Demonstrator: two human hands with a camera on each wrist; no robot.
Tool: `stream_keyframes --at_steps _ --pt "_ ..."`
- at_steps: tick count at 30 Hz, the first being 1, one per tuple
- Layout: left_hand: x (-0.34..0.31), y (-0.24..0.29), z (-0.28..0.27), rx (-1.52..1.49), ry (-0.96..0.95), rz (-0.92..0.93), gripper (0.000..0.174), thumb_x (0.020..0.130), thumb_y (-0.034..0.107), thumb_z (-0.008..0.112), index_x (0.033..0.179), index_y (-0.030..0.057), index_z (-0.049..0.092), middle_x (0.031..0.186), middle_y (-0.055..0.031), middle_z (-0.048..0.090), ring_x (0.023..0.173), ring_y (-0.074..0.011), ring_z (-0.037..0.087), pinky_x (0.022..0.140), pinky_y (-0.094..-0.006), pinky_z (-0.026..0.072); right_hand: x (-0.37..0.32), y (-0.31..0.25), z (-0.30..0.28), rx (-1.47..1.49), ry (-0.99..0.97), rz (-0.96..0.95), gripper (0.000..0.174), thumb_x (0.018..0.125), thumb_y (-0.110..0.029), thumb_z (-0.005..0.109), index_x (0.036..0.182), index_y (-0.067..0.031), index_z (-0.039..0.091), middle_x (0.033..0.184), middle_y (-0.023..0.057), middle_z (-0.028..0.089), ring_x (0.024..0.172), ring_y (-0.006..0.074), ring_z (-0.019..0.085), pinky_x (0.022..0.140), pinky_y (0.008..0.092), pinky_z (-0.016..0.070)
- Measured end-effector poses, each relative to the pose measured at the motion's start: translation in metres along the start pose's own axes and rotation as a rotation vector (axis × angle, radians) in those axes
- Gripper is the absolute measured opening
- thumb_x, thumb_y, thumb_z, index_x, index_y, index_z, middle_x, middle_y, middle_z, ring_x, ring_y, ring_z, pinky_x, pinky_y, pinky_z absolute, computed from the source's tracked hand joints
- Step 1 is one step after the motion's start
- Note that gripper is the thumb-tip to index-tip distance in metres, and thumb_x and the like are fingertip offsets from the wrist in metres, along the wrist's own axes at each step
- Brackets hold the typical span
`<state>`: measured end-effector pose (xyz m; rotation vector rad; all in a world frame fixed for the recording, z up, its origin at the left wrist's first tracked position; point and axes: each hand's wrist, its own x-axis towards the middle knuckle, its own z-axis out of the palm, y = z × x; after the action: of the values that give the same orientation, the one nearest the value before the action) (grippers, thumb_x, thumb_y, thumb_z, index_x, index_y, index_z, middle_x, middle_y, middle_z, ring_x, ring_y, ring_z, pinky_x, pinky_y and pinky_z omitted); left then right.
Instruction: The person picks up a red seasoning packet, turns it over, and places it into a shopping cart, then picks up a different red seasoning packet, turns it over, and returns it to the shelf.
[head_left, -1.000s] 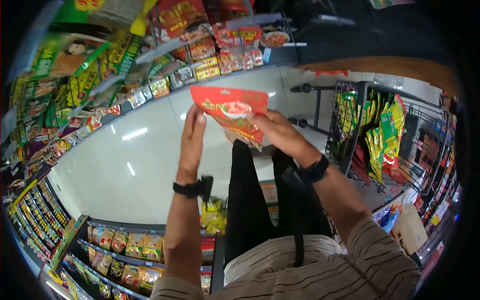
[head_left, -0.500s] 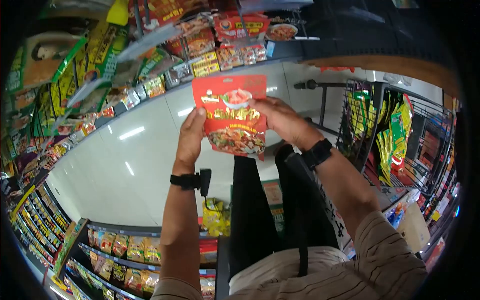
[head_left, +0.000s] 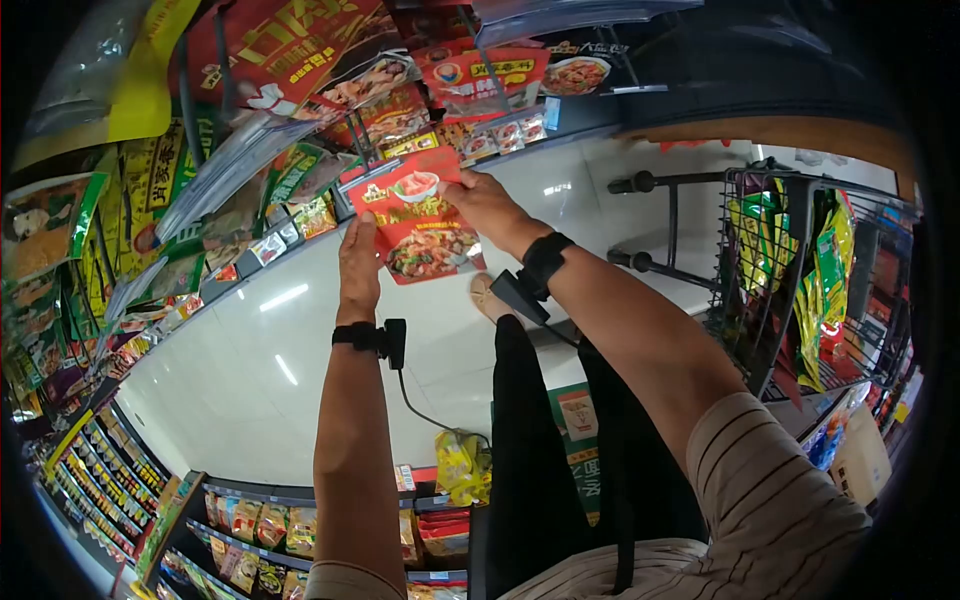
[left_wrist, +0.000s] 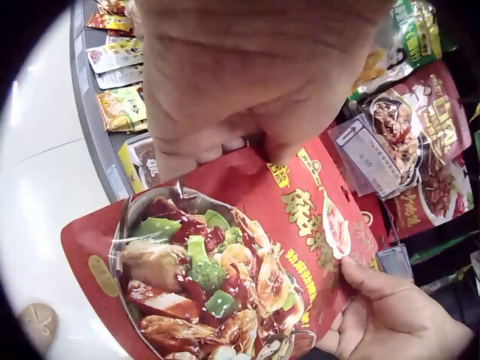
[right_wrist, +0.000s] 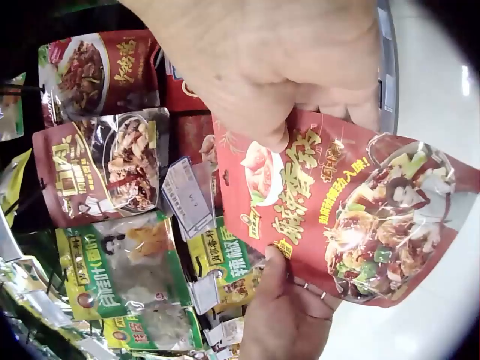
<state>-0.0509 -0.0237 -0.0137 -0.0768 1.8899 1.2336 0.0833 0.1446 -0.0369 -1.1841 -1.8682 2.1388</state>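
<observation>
A red food packet (head_left: 418,220), printed with a bowl and a dish of shrimp and vegetables, is held up between both hands. My left hand (head_left: 359,262) grips its left edge, thumb on the front. At the upper right edge my right hand (head_left: 492,208) pinches it, thumb over the front and fingers behind. The left wrist view shows the packet (left_wrist: 217,262) close up, with the right hand (left_wrist: 397,315) at its far edge. In the right wrist view the left hand (right_wrist: 289,315), with a ring, holds the packet (right_wrist: 337,210) from below.
Hanging packets (head_left: 290,50) fill the rack at the upper left. A black wire cart (head_left: 800,270) with green and yellow packets stands at the right. Lower shelves (head_left: 260,530) hold more bags. A yellow packet (head_left: 462,468) lies beside the legs.
The packet, tilted at first, was turned face-up, then moved up and left toward the rack with both hands on it. The cart now appears farther right in the head view.
</observation>
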Motion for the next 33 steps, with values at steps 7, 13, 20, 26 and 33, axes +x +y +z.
stream_keyframes --at_steps 7,13,20,26,33 --pt "0.022 0.001 -0.006 -0.086 -0.032 0.243 0.043 0.103 0.043 0.052 0.125 0.0069 0.06 0.117 -0.0035 0.064 0.107 -0.0129 0.061 0.093 -0.0304 0.0493 0.016 -0.012 0.005 0.081 -0.004 -0.048 0.036 0.099 -0.035 0.06 0.115 -0.0026 0.066 0.097 0.0024 0.069 0.088 0.009 0.059 0.081 0.0276 0.0483" --pt "0.029 0.006 -0.004 -0.098 -0.037 0.309 0.049 0.103 0.045 0.05 0.132 0.0057 0.055 0.119 -0.0045 0.061 0.112 -0.0147 0.058 0.096 -0.0337 0.0483 0.034 -0.017 0.008 0.074 0.023 -0.131 0.035 0.099 -0.034 0.06 0.116 -0.0044 0.067 0.095 0.0015 0.068 0.084 0.0085 0.057 0.076 0.0277 0.0482" --pt "0.054 -0.003 -0.006 -0.112 0.004 0.285 0.047 0.101 0.044 0.054 0.131 0.0083 0.056 0.123 -0.0042 0.063 0.11 -0.0156 0.061 0.089 -0.0318 0.0508 0.049 -0.017 0.011 0.071 0.072 -0.136 0.035 0.097 -0.032 0.062 0.117 -0.0037 0.067 0.101 0.0083 0.07 0.095 0.0163 0.063 0.088 0.0301 0.0481" --pt "0.072 -0.011 -0.009 -0.152 0.028 0.26 0.04 0.101 0.04 0.056 0.128 0.0092 0.058 0.116 -0.0013 0.063 0.102 -0.0124 0.059 0.084 -0.0311 0.049 0.059 -0.01 0.012 -0.032 0.137 -0.177 0.033 0.095 -0.03 0.063 0.115 -0.0041 0.068 0.101 0.0175 0.071 0.094 0.0284 0.068 0.089 0.0353 0.0502" --pt "0.065 -0.006 -0.008 -0.15 0.035 0.204 0.043 0.1 0.041 0.058 0.128 0.0092 0.059 0.11 0.0013 0.06 0.096 -0.0097 0.054 0.084 -0.0294 0.0454 0.06 -0.011 0.014 0.1 0.076 -0.093 0.036 0.094 -0.033 0.063 0.116 -0.0051 0.068 0.1 0.0158 0.072 0.095 0.0276 0.067 0.089 0.0346 0.0498"
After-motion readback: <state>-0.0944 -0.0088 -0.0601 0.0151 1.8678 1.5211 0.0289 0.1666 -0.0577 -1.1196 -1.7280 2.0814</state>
